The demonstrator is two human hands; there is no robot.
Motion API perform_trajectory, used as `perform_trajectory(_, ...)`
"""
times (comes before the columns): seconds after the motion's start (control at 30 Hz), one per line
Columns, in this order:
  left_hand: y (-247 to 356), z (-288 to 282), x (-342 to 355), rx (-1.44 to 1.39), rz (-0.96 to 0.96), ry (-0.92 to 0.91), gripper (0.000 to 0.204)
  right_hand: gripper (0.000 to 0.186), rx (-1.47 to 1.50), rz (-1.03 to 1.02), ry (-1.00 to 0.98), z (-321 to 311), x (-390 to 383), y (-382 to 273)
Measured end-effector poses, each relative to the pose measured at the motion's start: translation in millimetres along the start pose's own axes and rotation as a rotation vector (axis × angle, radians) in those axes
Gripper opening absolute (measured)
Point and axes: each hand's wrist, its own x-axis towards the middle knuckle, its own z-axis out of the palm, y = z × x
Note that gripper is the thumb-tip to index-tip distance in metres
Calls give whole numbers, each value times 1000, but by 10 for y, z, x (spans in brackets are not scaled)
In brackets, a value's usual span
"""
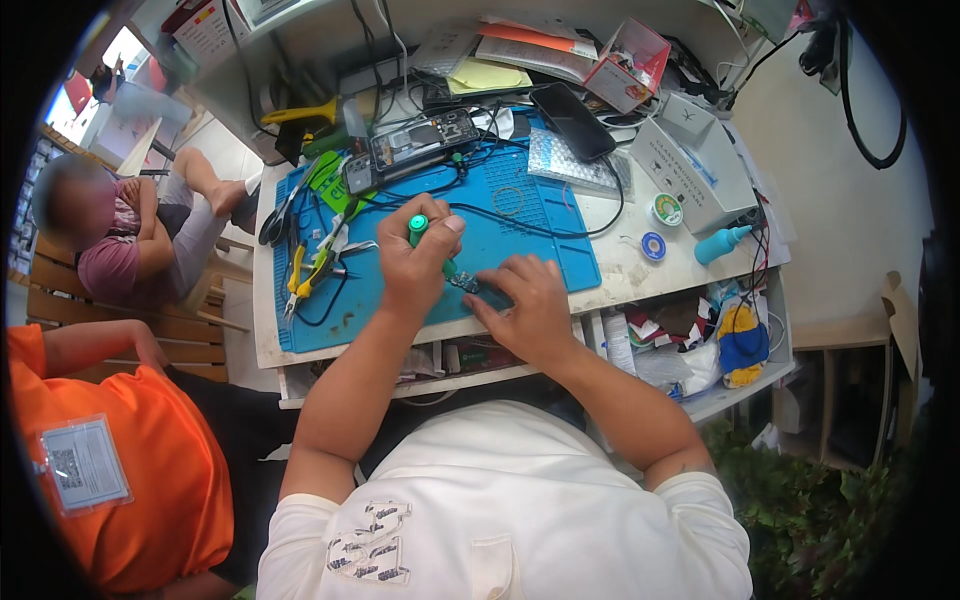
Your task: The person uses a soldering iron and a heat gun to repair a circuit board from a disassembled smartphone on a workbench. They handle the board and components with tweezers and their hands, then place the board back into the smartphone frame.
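Left hand (410,265) is closed around an upright green-handled tool (418,231), its lower end slanting down to a small circuit part (463,283). Right hand (532,306) has thumb and fingers drawn narrow, pinching that part from its four o'clock side. Whether the tool's tip touches the part is too small to tell. The part sits over the near portion of a blue mat (560,262) on the white tabletop (622,262).

Taking the part as the clock's centre, an opened phone (425,140) lies just before twelve, among black cables. A black phone (572,122) is at one, partly over bubble wrap (560,165). A white box (705,195) stands at two; between two and three are a round tin (666,209) with a green label and, just beside it, a blue spool (653,246). A light-blue bottle (720,244) is nearly at three. Yellow-handled pliers (297,268) lie at nine. Between three and four, an open drawer (740,393) holds packets and cloth. Someone in an orange shirt (130,450) is at eight.
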Motion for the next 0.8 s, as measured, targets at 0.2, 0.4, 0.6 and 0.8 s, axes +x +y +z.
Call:
perform_trajectory(0.2,79,546,51,-26,63,188,25,34,2,37,-38,-14,1,-3)
perform_trajectory(0.4,-4,326,-17,49,-86,7,24,40,17,56,-29,-13,2,-9)
perform_trajectory(0.6,98,346,112,219,-14,165,27,30,-3,30,-24,2,-8,7)
perform_trajectory(0.8,203,80,49,200,22,163,21,17,4,22,-25,-18,-1,-4)
